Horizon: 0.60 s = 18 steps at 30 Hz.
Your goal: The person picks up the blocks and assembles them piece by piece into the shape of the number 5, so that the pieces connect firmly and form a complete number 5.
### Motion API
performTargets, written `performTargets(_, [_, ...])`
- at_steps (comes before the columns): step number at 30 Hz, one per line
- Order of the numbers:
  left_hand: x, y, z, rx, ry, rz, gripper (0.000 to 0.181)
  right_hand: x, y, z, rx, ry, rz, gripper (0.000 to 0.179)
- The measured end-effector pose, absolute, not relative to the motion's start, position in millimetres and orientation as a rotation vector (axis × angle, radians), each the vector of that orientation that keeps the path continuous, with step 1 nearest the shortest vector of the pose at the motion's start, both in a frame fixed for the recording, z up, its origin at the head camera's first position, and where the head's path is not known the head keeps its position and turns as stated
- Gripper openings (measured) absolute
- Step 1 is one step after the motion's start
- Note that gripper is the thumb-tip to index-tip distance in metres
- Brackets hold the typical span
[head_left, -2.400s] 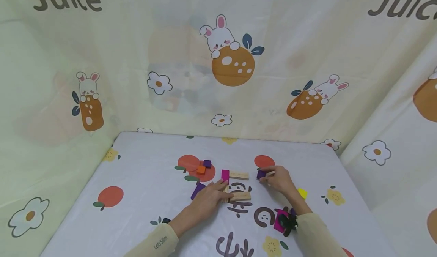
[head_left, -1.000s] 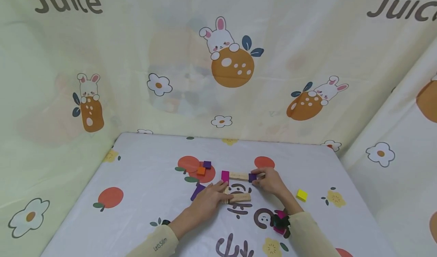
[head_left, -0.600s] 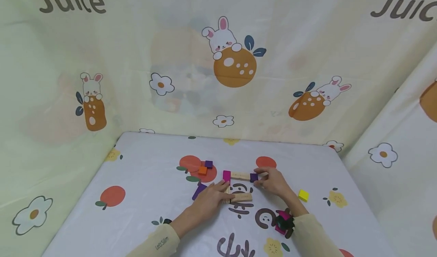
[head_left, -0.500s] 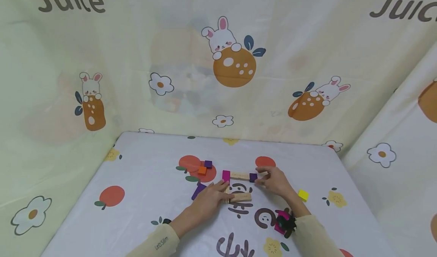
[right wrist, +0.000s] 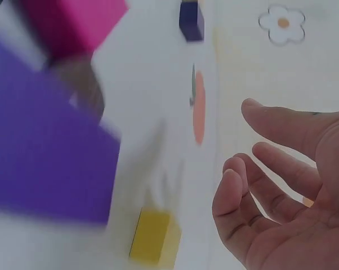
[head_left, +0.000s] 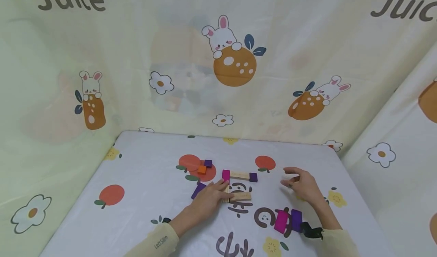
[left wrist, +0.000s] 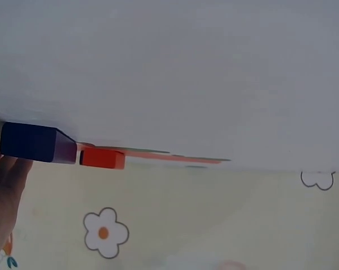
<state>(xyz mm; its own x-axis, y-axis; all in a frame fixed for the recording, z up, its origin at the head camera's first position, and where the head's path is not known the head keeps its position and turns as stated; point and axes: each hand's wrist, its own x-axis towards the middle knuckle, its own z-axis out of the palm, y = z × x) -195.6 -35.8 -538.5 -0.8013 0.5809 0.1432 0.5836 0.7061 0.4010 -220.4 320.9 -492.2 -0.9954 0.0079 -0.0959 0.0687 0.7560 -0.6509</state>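
Note:
My left hand (head_left: 206, 201) rests on the left side of a block outline, fingers extended over a pink block (head_left: 225, 175) and a wooden piece below it. From that side, an upper wooden plank (head_left: 239, 175) and a lower wooden plank (head_left: 241, 196) run right. A small dark purple cube (head_left: 253, 177) sits at the upper plank's right end. My right hand (head_left: 304, 185) is apart from the cube, to its right, thumb and fingers spread with nothing between them. In the right wrist view a yellow block (right wrist: 150, 237) lies near that hand; in the head view the hand mostly covers it.
Left of the outline lie an orange cube (head_left: 202, 170), a purple cube (head_left: 208, 163) and a purple block (head_left: 198, 191) beside the left hand. A larger pink block (head_left: 281, 221) and purple block (head_left: 296, 220) are near the right forearm. Printed curtains (head_left: 184, 109) border the table.
My right hand brought the purple cube left to the upper plank's end, let go, and moved away to the right. The left hand has stayed in place.

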Motion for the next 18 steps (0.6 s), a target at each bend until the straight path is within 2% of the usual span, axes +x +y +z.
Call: performTargets(18, [-196,-35,-538,-0.981,-2.917,-0.707,0.039,-190,380,-520,0.214,2.879,-0.994,0.056])
